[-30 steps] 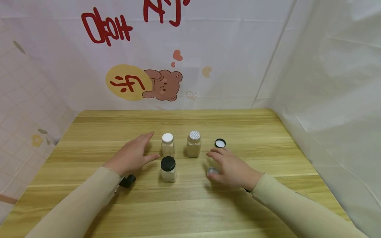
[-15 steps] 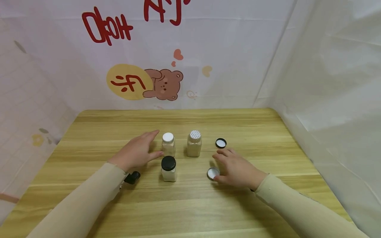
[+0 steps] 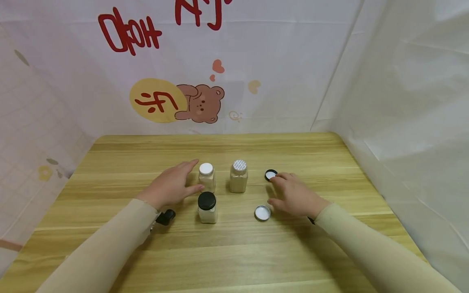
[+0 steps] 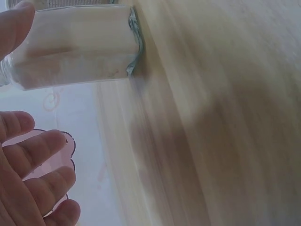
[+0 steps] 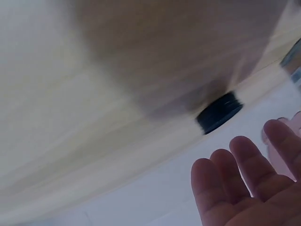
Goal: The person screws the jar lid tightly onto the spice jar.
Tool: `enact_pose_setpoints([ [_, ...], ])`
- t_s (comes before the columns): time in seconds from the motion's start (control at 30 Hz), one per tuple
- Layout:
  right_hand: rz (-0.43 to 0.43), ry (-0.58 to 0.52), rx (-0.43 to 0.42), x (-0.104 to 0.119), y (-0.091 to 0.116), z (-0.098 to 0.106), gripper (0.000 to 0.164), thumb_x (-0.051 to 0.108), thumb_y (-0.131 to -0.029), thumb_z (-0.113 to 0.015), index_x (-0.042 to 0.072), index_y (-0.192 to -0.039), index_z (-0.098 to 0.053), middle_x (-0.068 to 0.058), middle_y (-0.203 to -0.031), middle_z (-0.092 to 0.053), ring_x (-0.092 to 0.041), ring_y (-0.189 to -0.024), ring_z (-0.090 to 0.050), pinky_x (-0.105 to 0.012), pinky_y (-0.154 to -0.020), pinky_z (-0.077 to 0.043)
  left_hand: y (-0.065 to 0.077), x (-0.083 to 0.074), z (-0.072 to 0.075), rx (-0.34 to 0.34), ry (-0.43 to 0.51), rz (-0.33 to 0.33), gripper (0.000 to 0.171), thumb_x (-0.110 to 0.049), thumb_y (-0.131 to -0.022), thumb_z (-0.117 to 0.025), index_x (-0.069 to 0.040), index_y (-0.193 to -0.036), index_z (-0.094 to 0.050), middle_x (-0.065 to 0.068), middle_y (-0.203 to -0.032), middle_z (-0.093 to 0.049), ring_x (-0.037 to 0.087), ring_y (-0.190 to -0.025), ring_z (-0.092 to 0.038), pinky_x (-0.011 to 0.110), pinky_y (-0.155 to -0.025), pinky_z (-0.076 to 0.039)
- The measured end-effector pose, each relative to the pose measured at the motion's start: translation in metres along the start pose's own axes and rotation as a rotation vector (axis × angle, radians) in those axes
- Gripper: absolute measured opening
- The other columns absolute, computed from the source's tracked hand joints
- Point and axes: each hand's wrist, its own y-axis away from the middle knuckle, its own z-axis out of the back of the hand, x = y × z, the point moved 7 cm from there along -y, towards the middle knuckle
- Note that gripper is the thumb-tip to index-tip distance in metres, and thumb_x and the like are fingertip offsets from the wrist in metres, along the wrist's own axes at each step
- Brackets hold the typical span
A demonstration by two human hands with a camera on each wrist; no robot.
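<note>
My left hand (image 3: 169, 186) has its thumb and fingers spread beside a clear jar with a white top (image 3: 207, 181). In the left wrist view, a glass jar of pale contents (image 4: 77, 49) lies beyond the thumb, with the other fingers apart from it. Just in front of the white-topped jar stands a jar with a black lid (image 3: 207, 207). My right hand (image 3: 297, 196) hovers with fingers extended toward an upturned black-rimmed lid (image 3: 270, 174); in the right wrist view a gap shows between fingertips and that black lid (image 5: 219, 113). A silver-rimmed lid (image 3: 262, 213) lies below the right thumb.
A third jar, with a patterned seal on top (image 3: 238, 179), stands between the hands. The wooden table (image 3: 234, 260) meets a white printed backdrop (image 3: 286, 81) behind, with white sheets at both sides. A small black device (image 3: 166, 217) sits at the left wrist.
My right hand has moved away from the silver-rimmed lid, right and then farther back toward the black lid. The left hand has shifted right, closer to the white-topped jar. Jars and lids stay put.
</note>
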Motion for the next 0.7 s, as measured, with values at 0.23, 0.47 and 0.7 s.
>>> enact_pose_setpoints([
  [0.23, -0.074, -0.011, -0.01, -0.025, -0.017, -0.001, 0.068, 0.038, -0.094, -0.078, -0.004, -0.143, -0.058, -0.026, -0.142, -0.059, -0.049, -0.132, -0.054, -0.059, -0.113, -0.046, -0.003, -0.003, -0.001, 0.001, 0.009, -0.001, 0.093, -0.059, -0.097, -0.07, -0.015, -0.168, -0.027, 0.013, -0.169, -0.038, 0.038, -0.155, -0.039, 0.058, -0.125, -0.033],
  [0.47, -0.094, 0.026, -0.017, -0.04, -0.032, -0.004, 0.069, 0.039, -0.094, -0.079, -0.007, -0.141, -0.057, -0.029, -0.139, -0.061, -0.049, -0.131, -0.056, -0.06, -0.113, -0.045, -0.006, -0.004, -0.003, -0.005, 0.037, -0.001, 0.091, -0.059, -0.097, -0.069, -0.013, -0.166, -0.031, 0.013, -0.167, -0.04, 0.038, -0.154, -0.04, 0.058, -0.125, -0.034],
  [0.7, -0.146, 0.021, 0.036, -0.047, -0.041, -0.006, 0.074, 0.039, -0.095, -0.077, -0.007, -0.147, -0.053, -0.031, -0.144, -0.057, -0.051, -0.134, -0.053, -0.061, -0.116, -0.042, -0.01, -0.002, -0.005, -0.014, 0.096, 0.005, 0.086, -0.058, -0.098, -0.069, -0.012, -0.163, -0.036, 0.011, -0.165, -0.044, 0.037, -0.153, -0.042, 0.058, -0.124, -0.035],
])
